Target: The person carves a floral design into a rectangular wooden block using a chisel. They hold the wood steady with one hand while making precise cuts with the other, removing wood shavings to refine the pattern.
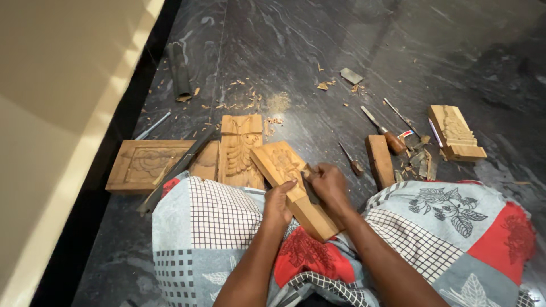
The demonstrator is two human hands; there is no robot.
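A carved wooden block (293,185) is gripped by the left hand (277,203); a chisel (310,187) is clasped in the right hand (329,185), fingers closed.

I can't make out the tool under my right hand (329,185); only a dark sliver shows against the long carved pale wooden block (293,185). My forearms run off the bottom edge. The block's carving is too small to read.
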